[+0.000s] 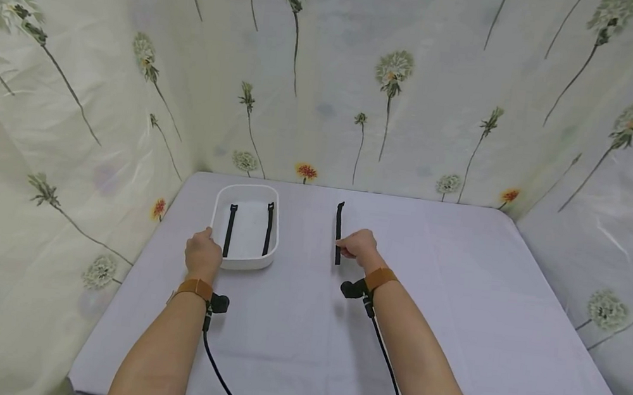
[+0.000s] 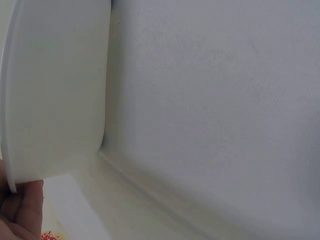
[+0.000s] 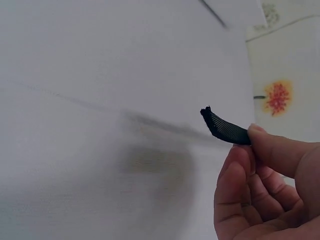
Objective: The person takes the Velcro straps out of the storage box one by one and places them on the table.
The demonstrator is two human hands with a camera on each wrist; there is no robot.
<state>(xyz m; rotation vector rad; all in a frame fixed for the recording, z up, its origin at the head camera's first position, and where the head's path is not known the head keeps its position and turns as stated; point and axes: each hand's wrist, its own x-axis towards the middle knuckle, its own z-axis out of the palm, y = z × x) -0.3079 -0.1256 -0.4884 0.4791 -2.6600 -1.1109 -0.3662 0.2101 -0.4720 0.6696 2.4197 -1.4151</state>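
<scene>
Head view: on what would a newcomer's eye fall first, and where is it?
Probably on the flower-printed backdrop, rising behind and beside the pale table. Next comes the white tray in the table's left half, with two black strips inside and the left hand gripping its near-left corner. Right of the tray, the right hand pinches a third black strip.
</scene>
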